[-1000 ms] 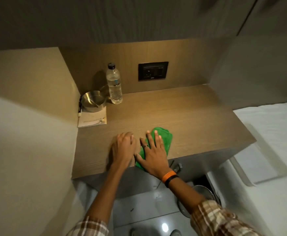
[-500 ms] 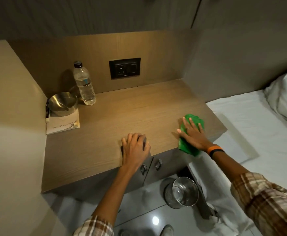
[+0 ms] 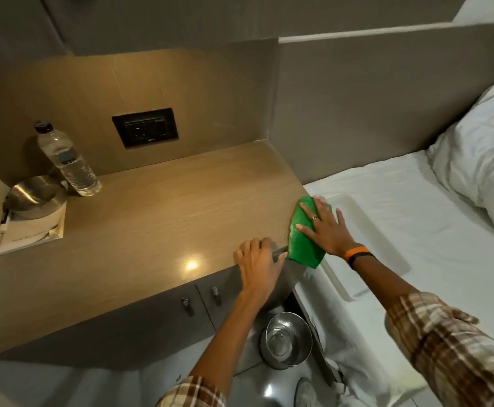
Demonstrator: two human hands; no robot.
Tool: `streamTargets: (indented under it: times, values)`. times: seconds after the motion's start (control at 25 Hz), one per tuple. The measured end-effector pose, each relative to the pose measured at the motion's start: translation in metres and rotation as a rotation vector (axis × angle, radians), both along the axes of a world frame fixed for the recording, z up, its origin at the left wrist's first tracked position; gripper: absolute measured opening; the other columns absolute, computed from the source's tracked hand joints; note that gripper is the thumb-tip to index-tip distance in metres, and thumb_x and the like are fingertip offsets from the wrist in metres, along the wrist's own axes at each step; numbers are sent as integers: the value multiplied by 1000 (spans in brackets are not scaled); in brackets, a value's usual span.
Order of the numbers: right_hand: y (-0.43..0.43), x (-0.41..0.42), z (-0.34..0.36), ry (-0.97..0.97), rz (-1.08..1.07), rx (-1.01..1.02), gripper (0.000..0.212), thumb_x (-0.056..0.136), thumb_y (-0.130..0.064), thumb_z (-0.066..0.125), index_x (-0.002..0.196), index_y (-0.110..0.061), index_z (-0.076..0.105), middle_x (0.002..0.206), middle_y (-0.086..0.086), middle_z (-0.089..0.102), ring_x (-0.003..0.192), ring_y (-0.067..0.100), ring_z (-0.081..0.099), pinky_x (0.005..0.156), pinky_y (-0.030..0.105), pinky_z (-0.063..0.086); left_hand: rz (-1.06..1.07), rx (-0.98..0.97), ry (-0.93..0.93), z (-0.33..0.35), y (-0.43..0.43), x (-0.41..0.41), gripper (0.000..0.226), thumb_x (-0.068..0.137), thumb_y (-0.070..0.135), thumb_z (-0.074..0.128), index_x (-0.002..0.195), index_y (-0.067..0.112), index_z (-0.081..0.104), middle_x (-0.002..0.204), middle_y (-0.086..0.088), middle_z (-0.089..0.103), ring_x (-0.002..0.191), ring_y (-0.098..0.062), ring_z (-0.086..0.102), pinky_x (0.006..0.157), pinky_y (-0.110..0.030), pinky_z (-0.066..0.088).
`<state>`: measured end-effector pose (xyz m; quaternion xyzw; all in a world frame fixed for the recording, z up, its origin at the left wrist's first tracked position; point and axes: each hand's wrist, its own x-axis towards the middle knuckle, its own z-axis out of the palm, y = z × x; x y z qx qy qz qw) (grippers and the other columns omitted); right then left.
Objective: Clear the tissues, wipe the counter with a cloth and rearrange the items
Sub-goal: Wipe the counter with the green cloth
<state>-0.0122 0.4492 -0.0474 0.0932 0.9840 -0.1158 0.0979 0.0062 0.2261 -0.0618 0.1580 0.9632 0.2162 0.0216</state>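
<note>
A green cloth (image 3: 303, 245) lies on the right front corner of the wooden counter (image 3: 157, 218), part of it hanging over the edge. My right hand (image 3: 326, 227) presses flat on the cloth with fingers spread. My left hand (image 3: 259, 265) rests on the counter's front edge just left of the cloth, fingers curled over the rim, holding nothing. At the counter's far left stand a clear water bottle (image 3: 66, 161), a steel bowl (image 3: 36, 195) and a white notepad (image 3: 33, 233) under the bowl. No tissues are visible.
A black socket panel (image 3: 145, 127) is set in the back wall. Two cabinet doors with small knobs (image 3: 200, 298) sit below the counter. A steel bin (image 3: 286, 339) stands on the floor. A white bed (image 3: 410, 218) with a pillow (image 3: 483, 160) adjoins the counter's right side.
My right hand slid the green cloth from the counter's front middle to its right front corner. My left hand shifted right along the front edge. The view turned right.
</note>
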Motion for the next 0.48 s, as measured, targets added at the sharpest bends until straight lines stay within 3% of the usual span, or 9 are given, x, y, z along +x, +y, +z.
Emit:
streamTargets:
  times: [0.08, 0.16, 0.24, 0.32, 0.4, 0.48]
  values:
    - [25, -2, 2, -53, -71, -120, 77, 95, -70, 43, 158, -45, 9, 171, 8, 4, 158, 32, 5, 121, 67, 8, 39, -21, -27, 4, 32, 3, 48, 92, 62, 53, 124, 26, 60, 123, 1, 61, 118, -23, 48, 96, -42, 37]
    - [30, -7, 1, -7, -105, -235, 84, 85, -72, 58, 154, -44, 20, 159, 12, 32, 147, 36, 32, 117, 64, 25, 77, -25, -53, 7, 65, 6, 52, 90, 64, 54, 123, 24, 60, 122, 0, 61, 118, -24, 50, 96, -41, 37]
    - [37, -9, -1, 114, -155, -500, 98, 73, -64, 78, 152, -36, 28, 144, 9, 51, 133, 32, 50, 110, 57, 42, 143, 1, -67, 8, 92, 8, 49, 91, 57, 60, 123, 21, 61, 121, -1, 63, 118, -24, 51, 97, -41, 37]
    - [53, -10, -2, 141, -240, -801, 109, 67, -47, 91, 154, -28, 28, 137, 2, 55, 124, 24, 58, 108, 47, 50, 215, 87, -100, 9, 104, 3, 39, 89, 45, 69, 117, 18, 64, 118, -3, 63, 116, -25, 52, 98, -41, 39]
    - [73, -7, -5, 101, -339, -988, 94, 68, -36, 93, 147, -21, 45, 133, -1, 61, 116, 19, 64, 103, 41, 55, 232, 234, -148, 12, 109, -1, 30, 87, 32, 74, 111, 15, 65, 112, -5, 64, 110, -26, 56, 97, -43, 46]
    - [96, 0, -12, 88, -453, -1150, 59, 69, -28, 94, 120, -18, 67, 122, 7, 74, 104, 21, 73, 88, 39, 63, 213, 426, -200, 17, 121, -3, 24, 87, 21, 76, 106, 11, 65, 101, -3, 67, 96, -21, 62, 88, -44, 54]
